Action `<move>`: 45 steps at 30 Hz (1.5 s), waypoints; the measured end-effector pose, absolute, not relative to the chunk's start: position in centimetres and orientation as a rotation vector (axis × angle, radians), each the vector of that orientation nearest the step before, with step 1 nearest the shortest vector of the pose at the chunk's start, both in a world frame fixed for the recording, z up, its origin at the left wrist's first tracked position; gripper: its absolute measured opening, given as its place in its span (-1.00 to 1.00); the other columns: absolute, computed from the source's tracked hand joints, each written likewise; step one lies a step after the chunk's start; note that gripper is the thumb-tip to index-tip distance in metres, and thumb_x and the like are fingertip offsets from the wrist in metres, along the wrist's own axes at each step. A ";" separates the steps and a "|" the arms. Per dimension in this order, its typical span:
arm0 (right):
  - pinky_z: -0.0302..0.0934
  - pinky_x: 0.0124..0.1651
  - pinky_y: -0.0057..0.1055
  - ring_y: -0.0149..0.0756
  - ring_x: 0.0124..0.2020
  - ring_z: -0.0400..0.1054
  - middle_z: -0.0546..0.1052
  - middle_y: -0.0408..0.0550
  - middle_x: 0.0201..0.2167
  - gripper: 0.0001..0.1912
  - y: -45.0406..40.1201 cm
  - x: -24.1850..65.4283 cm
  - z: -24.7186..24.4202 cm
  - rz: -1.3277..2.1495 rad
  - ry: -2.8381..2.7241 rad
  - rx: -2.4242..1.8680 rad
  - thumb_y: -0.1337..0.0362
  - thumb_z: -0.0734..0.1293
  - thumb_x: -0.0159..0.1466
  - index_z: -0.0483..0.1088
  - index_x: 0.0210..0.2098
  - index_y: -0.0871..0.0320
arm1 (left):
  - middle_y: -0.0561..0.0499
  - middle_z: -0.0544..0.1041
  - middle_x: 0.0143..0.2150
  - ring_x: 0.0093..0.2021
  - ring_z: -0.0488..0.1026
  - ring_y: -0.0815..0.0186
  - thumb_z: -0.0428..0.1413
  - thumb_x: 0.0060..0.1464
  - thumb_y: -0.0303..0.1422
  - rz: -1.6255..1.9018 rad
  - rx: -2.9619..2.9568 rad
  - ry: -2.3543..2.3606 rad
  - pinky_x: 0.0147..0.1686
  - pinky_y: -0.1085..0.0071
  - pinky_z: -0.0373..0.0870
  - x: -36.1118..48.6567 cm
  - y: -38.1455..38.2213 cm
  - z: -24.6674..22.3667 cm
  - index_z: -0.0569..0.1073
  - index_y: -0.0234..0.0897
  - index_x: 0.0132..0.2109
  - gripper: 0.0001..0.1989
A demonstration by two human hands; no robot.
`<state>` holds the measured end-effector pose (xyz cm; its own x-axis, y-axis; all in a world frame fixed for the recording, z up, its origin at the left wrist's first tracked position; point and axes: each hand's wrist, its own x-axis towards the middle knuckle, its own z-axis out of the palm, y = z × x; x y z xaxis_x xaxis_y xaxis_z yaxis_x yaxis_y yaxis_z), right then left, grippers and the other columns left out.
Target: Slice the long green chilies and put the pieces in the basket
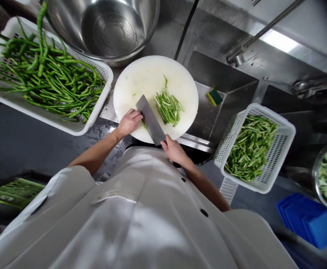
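Observation:
My right hand (175, 150) is wrapped round the handle of a cleaver (152, 121), whose broad blade lies slantwise over the round white cutting board (130, 80). Fingers curled, my left hand (130, 121) presses at the blade's left side. A bit of green pepper (144, 124) shows between those fingers and the blade; the rest is hidden. To the right of the blade lies a small heap of sliced green peppers (169, 107). Left of the board, a white basket (96, 125) holds long whole green peppers (54, 80).
A large steel bowl (149, 28) stands behind the board. To the right are a sink (208, 71) with a yellow-green sponge (214, 97) and a white basket (285, 144) of cut peppers (249, 149). Blue boxes (309, 220) sit low at the right.

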<state>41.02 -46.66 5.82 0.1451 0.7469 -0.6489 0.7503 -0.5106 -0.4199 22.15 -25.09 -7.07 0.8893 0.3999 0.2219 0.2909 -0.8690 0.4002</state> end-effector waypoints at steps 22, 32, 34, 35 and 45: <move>0.18 -0.13 -0.31 0.02 -0.12 0.49 0.62 0.18 -0.17 -0.61 -48.3 41.6 9.0 -1.120 1.492 2.264 0.15 0.08 0.57 0.28 0.24 0.21 | -0.13 0.60 -0.06 -0.05 0.47 0.17 -0.09 0.47 -0.41 0.596 2.710 0.508 0.01 0.23 0.53 20.7 -25.4 -7.6 0.59 -0.27 0.00 -0.66; 0.23 -0.16 -0.33 -0.11 -0.31 0.45 0.55 -0.05 -0.37 -0.75 -48.8 42.1 8.3 -1.464 1.482 2.444 0.16 0.13 0.51 0.34 0.03 0.12 | -0.13 0.60 -0.10 -0.09 0.49 0.17 -0.10 0.46 -0.40 0.483 2.612 0.468 -0.05 0.19 0.54 21.8 -24.7 -6.9 0.59 -0.25 -0.06 -0.67; 0.24 -0.22 -0.35 -0.18 -0.42 0.42 0.52 -0.12 -0.42 -0.78 -49.0 42.4 8.6 -1.571 1.432 2.476 0.16 0.13 0.50 0.33 -0.02 0.09 | -0.12 0.60 -0.11 -0.10 0.49 0.17 -0.11 0.47 -0.40 0.488 2.601 0.442 -0.06 0.20 0.54 21.8 -24.5 -7.0 0.58 -0.25 -0.08 -0.66; 0.24 -0.25 -0.36 -0.21 -0.48 0.39 0.49 -0.15 -0.46 -0.78 -49.1 42.4 8.8 -1.619 1.399 2.478 0.15 0.13 0.50 0.32 -0.03 0.08 | -0.13 0.60 -0.12 -0.10 0.50 0.17 -0.11 0.47 -0.39 0.491 2.594 0.433 -0.07 0.20 0.54 21.8 -24.4 -7.1 0.58 -0.25 -0.08 -0.65; 0.30 -0.08 -0.29 -0.14 -0.29 0.50 0.58 0.03 -0.31 -0.72 -45.8 38.3 4.8 -1.480 1.364 2.625 0.19 0.13 0.51 0.31 0.08 0.18 | -0.12 0.57 -0.13 -0.10 0.48 0.16 -0.13 0.46 -0.42 0.459 2.594 0.401 -0.06 0.21 0.54 21.7 -23.9 -7.5 0.56 -0.24 -0.08 -0.66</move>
<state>38.30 -45.77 4.78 0.2648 0.7241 -0.6369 0.5760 -0.6484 -0.4977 21.73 -23.93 -7.49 0.9011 0.3558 0.2478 0.1973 -0.8455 0.4962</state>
